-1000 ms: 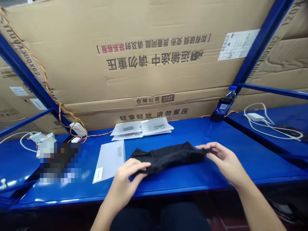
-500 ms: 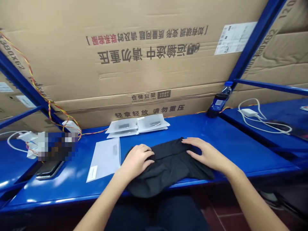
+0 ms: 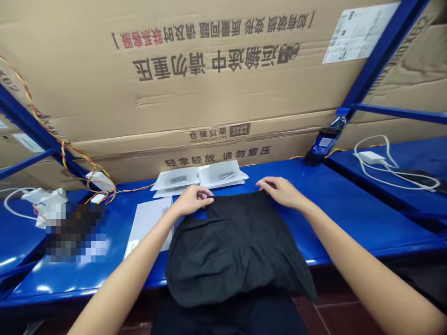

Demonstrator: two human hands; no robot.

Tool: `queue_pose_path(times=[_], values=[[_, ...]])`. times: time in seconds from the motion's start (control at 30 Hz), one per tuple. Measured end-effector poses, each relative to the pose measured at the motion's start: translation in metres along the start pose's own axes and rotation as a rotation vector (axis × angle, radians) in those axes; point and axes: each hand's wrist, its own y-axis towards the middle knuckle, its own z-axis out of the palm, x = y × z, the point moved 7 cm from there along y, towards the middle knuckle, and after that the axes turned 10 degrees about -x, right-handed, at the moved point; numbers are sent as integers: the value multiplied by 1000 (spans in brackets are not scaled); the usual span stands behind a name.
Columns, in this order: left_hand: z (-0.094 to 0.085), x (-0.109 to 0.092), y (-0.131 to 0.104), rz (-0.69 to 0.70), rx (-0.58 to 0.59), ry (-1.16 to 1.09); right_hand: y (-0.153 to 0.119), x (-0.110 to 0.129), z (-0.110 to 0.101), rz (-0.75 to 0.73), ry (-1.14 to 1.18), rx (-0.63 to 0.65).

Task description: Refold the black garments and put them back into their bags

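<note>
A piece of black fabric (image 3: 237, 251), perhaps a garment, is spread in front of me. Its far edge is straight and lies on the blue shelf, while the rounded near part hangs over the front edge above my lap. My left hand (image 3: 192, 201) pinches the far left corner with thumb and fingers. At the far right corner, my right hand (image 3: 279, 190) is closed the same way on the cloth. Just behind the left hand lie stacked white translucent packets (image 3: 178, 179). A larger white sleeve with a label (image 3: 150, 221) lies left of the fabric, partly behind my left forearm.
A dark drink bottle (image 3: 323, 144) with a blue cap stands at the back right of the blue shelf (image 3: 356, 209). White cables and a charger (image 3: 372, 158) lie farther right. Twisted wires and white plugs (image 3: 101, 180) sit at the left. Large cardboard (image 3: 223, 102) forms the back.
The bunched black fabric has been opened out and its far edge drawn away from me. Both hands moved farther back and now pinch its far corners. The camera view shifted slightly.
</note>
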Motion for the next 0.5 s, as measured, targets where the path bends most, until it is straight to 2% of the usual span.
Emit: queue_pose_path(times=[0.1,0.3,0.4,0.5], values=[[8,13,9,5,-4,14,8,-10,9,13,-25,33],[11,24,4,9,-17,5,-7,-23,11,-10,-28,94],[4,17,8,28,-36,8,0,-17,6,-11,11,35],[-10,-4,3,75,-96,11,0,-2,-11,4,137,-99]])
